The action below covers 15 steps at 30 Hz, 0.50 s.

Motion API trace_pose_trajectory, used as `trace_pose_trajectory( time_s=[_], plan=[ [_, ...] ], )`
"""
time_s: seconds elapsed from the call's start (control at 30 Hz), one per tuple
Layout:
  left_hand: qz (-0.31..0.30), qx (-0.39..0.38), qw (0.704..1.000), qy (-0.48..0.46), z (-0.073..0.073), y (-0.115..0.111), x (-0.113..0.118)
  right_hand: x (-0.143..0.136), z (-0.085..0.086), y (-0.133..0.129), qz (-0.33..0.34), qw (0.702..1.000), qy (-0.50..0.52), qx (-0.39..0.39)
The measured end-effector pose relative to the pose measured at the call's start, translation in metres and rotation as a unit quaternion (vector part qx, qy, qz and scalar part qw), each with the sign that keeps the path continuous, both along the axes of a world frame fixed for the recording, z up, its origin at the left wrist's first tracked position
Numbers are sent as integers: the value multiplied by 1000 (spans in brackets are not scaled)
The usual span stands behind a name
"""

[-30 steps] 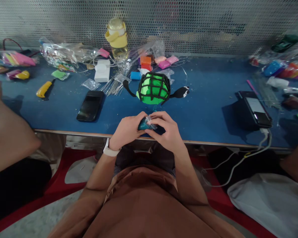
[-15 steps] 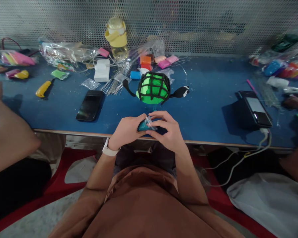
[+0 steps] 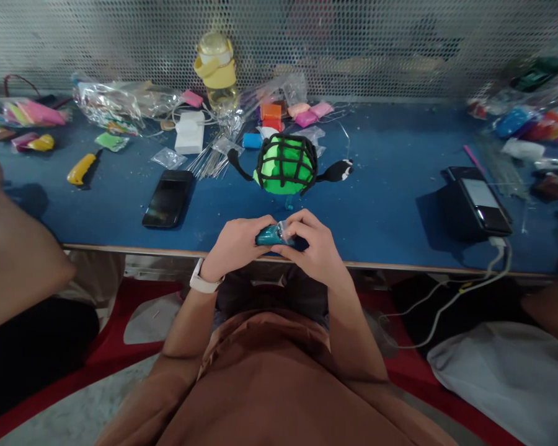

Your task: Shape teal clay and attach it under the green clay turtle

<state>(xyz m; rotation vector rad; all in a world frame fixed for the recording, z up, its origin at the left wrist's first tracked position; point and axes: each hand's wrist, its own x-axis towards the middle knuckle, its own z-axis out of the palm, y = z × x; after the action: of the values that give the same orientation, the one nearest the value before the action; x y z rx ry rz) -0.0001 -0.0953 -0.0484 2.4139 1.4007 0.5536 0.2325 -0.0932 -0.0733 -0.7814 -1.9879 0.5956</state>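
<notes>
Two hands meet over the near edge of the blue tabletop (image 3: 390, 204). Left hand (image 3: 235, 244) and right hand (image 3: 314, 248) are both closed on a teal clay packet (image 3: 270, 235) in clear wrap, fingertips pinching it from either side. Just beyond sits a green clay turtle (image 3: 286, 164), then a black phone (image 3: 168, 198). No writing is legible. Since a second ago the packet shows more between the fingers; the hands have barely shifted.

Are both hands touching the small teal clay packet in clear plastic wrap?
Touching. The head view shows the left hand and right hand pinching the teal clay packet from either side, fingertips pressed onto its wrap, above the blue table's near edge.
</notes>
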Motion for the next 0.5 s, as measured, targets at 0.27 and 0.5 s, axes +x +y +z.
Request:
trace_pose_trajectory(
  time_s=[0.27,0.5],
  plan=[
    [-1,-9,1000,-28,0,0,-2,1,8,1,24,998,37,-44],
    [-3,-33,999,-35,4,-1,-4,7,6,3,58,996,20,-65]
  ],
)
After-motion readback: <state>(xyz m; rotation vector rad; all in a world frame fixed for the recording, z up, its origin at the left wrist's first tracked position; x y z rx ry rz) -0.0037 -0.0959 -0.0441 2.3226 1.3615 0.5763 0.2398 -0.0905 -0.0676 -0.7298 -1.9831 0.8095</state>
